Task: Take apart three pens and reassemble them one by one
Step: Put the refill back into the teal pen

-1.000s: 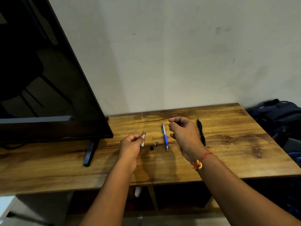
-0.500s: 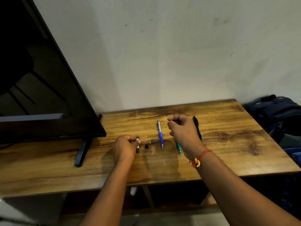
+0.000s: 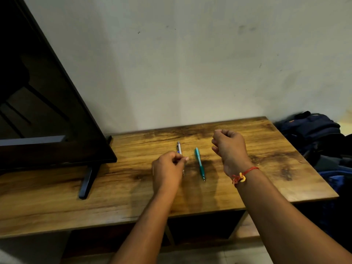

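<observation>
— Surface and room?
— We logged a wooden table (image 3: pixel 266 187) against a scuffed pale wall (image 3: pixel 190 63), a black screen (image 3: pixel 47 111) at its left and a backpack (image 3: pixel 312 128) beyond its right end.
— Pens, hands?
— A teal pen (image 3: pixel 199 163) lay flat. The left hand (image 3: pixel 167 168) curled over the blue pen (image 3: pixel 179 147); we couldn't tell its grip. The right hand (image 3: pixel 228 147) was a raised fist, well apart.

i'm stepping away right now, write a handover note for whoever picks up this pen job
Left grip: fingers curled, low over the blue-and-silver pen; what it holds is hidden.
Right grip: curled fist raised above the table, contents not visible.
Teal pen lies on the table between them, looking whole. Only two pens in view.
Done: unclear from here.
To do: check both grips for loose parts, then continue pen by pen.
</observation>
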